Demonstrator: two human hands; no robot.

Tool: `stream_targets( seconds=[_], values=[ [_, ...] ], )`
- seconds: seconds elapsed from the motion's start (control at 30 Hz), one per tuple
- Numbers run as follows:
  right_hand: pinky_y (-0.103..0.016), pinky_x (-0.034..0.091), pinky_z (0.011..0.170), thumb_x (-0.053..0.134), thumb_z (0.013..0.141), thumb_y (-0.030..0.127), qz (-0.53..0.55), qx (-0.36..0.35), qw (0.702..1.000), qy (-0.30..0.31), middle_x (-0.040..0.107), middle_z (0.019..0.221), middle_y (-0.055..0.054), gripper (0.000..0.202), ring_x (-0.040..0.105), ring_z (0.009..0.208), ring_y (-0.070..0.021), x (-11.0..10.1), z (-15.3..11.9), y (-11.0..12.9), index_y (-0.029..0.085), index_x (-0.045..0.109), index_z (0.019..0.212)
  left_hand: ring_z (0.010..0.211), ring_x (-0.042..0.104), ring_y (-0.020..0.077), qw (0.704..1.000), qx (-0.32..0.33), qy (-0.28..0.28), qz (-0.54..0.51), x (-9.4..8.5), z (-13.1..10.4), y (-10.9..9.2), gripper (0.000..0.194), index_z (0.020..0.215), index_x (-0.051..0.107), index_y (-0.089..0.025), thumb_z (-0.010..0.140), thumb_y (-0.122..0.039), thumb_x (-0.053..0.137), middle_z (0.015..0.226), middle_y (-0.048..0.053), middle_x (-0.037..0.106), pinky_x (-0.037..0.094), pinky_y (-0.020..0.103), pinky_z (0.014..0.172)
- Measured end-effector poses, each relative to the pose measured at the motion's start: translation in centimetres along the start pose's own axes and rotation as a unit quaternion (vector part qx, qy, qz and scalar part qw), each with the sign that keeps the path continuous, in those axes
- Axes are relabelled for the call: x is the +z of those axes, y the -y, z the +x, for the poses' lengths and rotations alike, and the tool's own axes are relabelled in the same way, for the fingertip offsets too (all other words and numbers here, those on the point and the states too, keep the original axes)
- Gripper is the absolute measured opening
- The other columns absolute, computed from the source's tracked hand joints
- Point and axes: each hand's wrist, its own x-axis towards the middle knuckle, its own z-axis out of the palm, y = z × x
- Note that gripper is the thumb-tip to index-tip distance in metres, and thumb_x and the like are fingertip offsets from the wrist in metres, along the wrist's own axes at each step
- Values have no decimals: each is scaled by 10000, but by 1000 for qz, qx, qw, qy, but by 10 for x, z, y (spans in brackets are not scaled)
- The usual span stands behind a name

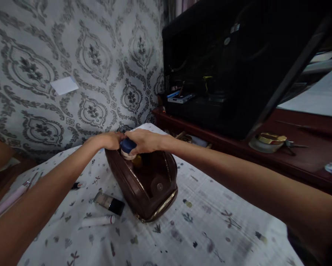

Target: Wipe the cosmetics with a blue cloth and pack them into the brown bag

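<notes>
A brown zippered makeup bag (127, 188) lies on the patterned cloth with its top gaping. My right hand (146, 140) reaches into its far end, fingers closed around a small cream jar with a dark blue lid (128, 145). At the bag's far left rim, my left hand (109, 140) grips the edge, its fingertips partly hidden. Something yellow (137, 161) shows inside the bag below the jar. Left of the bag lie a black-capped foundation tube (109, 203) and a white tube (98, 221). A small dark-capped item (78, 185) sits beyond them, near my left forearm.
The white printed cloth (199, 221) covers the surface. Along the right runs a reddish-brown shelf (301, 147) bearing a large black screen-like panel (224, 74) and a gold-lidded jar (270, 140). Patterned wallpaper (94, 55) rises behind. A pink item (10, 199) lies at far left.
</notes>
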Motion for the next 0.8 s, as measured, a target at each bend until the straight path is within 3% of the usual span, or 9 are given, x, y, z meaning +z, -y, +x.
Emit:
stream_targets(
  seconds=[0.2,0.4,0.57,0.67,0.8],
  values=[
    [-341,507,822,704,845,353,-74,-10,997,14,680,1185,-175,583,656,1099,-297,14,10,14,75,493,1312,990,696,286,999,-22,13,32,3,-1,2,476,1228,638,-176,763,-192,534,1091,138,746,531,294,813],
    [-381,479,990,678,850,214,-134,-28,990,30,605,1310,-224,543,588,1213,-304,20,23,19,3,501,1317,969,705,285,999,-22,11,39,7,1,4,429,1216,637,-189,804,-233,528,1134,149,734,535,294,779],
    [-441,482,992,685,838,211,-152,-66,983,79,613,1321,-184,428,559,1237,-317,22,31,15,78,609,1237,935,713,279,999,-28,13,44,7,0,4,426,1211,634,-186,807,-247,514,1113,158,741,527,282,712],
    [-459,486,969,646,871,217,-159,-62,983,74,660,1250,-169,292,580,1207,-321,22,36,16,106,674,1140,918,714,263,999,-23,12,41,7,-1,5,391,1169,657,-192,811,-267,517,1079,142,753,522,269,710],
    [-456,493,931,622,877,203,-160,-37,985,57,683,1196,-167,262,592,1175,-320,28,38,21,126,693,1117,892,715,272,999,-16,8,31,7,-3,5,341,1087,696,-173,825,-284,507,1049,154,757,529,291,728]
  ],
)
